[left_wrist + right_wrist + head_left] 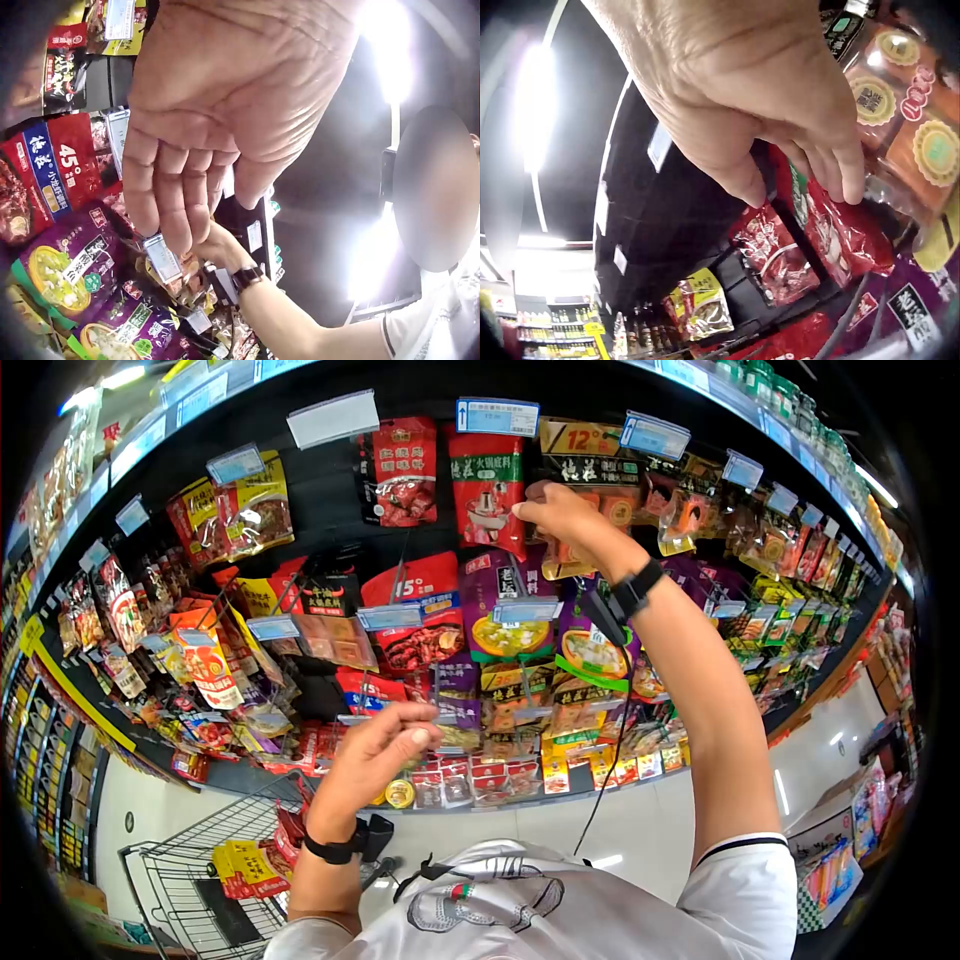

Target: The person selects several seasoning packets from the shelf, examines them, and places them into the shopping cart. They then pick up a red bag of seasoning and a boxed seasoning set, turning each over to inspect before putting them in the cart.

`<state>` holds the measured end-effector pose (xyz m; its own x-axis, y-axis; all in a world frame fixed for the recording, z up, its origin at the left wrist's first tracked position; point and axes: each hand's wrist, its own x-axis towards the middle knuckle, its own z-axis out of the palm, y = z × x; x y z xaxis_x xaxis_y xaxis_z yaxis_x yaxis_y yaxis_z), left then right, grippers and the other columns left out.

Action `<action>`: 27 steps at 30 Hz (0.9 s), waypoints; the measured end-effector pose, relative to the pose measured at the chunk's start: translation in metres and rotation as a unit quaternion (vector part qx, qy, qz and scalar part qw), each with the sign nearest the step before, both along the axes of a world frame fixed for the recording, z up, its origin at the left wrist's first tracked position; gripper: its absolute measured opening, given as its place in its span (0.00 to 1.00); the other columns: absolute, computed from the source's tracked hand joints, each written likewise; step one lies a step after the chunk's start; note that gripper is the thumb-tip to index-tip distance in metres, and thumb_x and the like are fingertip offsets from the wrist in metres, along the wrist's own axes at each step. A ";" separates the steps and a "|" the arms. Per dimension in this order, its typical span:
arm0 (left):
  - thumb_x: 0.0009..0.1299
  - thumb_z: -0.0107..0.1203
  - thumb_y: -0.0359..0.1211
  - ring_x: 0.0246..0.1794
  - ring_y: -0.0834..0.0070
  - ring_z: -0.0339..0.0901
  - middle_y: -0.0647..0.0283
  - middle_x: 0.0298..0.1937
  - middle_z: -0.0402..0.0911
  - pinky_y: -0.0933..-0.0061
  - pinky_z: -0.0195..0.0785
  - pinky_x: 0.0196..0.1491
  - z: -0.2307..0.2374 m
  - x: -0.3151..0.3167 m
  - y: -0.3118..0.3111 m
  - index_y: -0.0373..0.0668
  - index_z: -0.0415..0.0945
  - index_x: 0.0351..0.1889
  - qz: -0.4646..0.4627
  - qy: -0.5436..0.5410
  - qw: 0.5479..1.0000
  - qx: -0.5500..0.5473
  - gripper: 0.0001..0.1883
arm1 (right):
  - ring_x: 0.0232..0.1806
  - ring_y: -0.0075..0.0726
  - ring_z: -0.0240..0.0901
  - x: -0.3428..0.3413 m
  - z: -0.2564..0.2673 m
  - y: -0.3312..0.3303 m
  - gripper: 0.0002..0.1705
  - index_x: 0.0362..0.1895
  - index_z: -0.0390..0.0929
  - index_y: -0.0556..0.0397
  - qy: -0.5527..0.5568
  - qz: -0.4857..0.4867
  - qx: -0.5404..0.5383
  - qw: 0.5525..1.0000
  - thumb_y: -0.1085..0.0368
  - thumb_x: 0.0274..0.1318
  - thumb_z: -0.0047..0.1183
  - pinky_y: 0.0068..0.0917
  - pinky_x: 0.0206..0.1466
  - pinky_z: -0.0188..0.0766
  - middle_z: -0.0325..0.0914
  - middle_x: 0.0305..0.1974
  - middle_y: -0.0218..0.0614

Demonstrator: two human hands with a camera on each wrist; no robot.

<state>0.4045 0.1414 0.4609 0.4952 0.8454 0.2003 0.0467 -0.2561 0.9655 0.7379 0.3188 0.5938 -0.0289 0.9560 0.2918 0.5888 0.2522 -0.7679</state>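
Observation:
My right hand (575, 520) reaches up to the hanging rack, its fingertips at the right edge of a red hot pot seasoning packet (488, 495) with a green band. In the right wrist view, thumb and fingers stand apart, with that packet (829, 232) showing between and below them. Just right of the hand hang packets (590, 455) marked "12". Low in front of the shelf, my left hand (385, 755) holds nothing; its palm and loosely extended fingers (172, 180) show in the left wrist view. A red packet (405, 470) hangs left of the green-banded one.
Purple packets (510, 605) and a red-and-blue packet (412, 615) hang below, with price tags (497, 417) on the hooks jutting forward. A wire shopping cart (190, 880) stands lower left, holding yellow and red packets (250, 868). A cable (612, 760) hangs from the right wrist.

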 end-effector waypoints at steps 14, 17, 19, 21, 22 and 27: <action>0.77 0.53 0.40 0.46 0.74 0.80 0.59 0.45 0.84 0.71 0.72 0.52 -0.041 -0.037 -0.021 0.33 0.74 0.56 0.059 0.020 0.995 -0.077 0.19 | 0.52 0.62 0.77 -0.016 -0.029 0.064 0.29 0.42 0.82 0.64 -0.056 -0.083 0.127 0.987 0.49 0.47 0.57 0.44 0.56 0.73 0.80 0.45 0.64; 0.77 0.53 0.41 0.45 0.75 0.80 0.59 0.45 0.84 0.71 0.72 0.51 -0.049 -0.034 -0.015 0.33 0.74 0.57 0.043 0.038 0.995 -0.077 0.20 | 0.51 0.63 0.77 -0.026 -0.018 0.040 0.30 0.43 0.81 0.66 -0.065 -0.085 0.116 0.987 0.50 0.48 0.57 0.44 0.57 0.73 0.80 0.43 0.64; 0.77 0.52 0.41 0.44 0.75 0.80 0.59 0.45 0.84 0.71 0.71 0.50 -0.048 -0.028 -0.014 0.34 0.74 0.57 0.046 0.055 0.994 -0.086 0.20 | 0.51 0.63 0.77 -0.027 -0.016 0.033 0.29 0.41 0.79 0.70 -0.068 -0.056 0.096 0.992 0.51 0.49 0.54 0.46 0.56 0.72 0.80 0.43 0.65; 0.77 0.52 0.41 0.44 0.75 0.80 0.59 0.45 0.84 0.71 0.71 0.51 -0.045 -0.021 -0.012 0.34 0.74 0.57 0.041 0.070 0.993 -0.091 0.20 | 0.51 0.63 0.77 -0.029 -0.020 0.032 0.28 0.41 0.79 0.69 -0.084 -0.067 0.120 0.987 0.52 0.49 0.54 0.46 0.55 0.72 0.79 0.43 0.65; 0.77 0.53 0.41 0.45 0.75 0.79 0.59 0.45 0.84 0.71 0.71 0.51 -0.045 -0.019 -0.010 0.34 0.74 0.57 0.036 0.077 0.992 -0.092 0.20 | 0.51 0.63 0.77 -0.028 -0.021 0.032 0.28 0.41 0.79 0.69 -0.088 -0.069 0.118 0.987 0.52 0.50 0.54 0.46 0.55 0.72 0.79 0.44 0.65; 0.77 0.53 0.39 0.47 0.74 0.79 0.59 0.46 0.83 0.70 0.72 0.52 -0.035 0.000 -0.013 0.34 0.73 0.58 0.016 0.077 0.991 -0.111 0.20 | 0.52 0.63 0.76 -0.023 -0.011 0.018 0.28 0.43 0.79 0.69 -0.081 -0.058 0.056 0.993 0.53 0.50 0.54 0.46 0.55 0.72 0.79 0.46 0.64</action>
<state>0.4042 0.1280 0.4262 0.4769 0.8763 -0.0689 0.2028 -0.0334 0.9786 0.7149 0.3365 0.5828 0.0247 0.9171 0.3978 0.7321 0.2543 -0.6319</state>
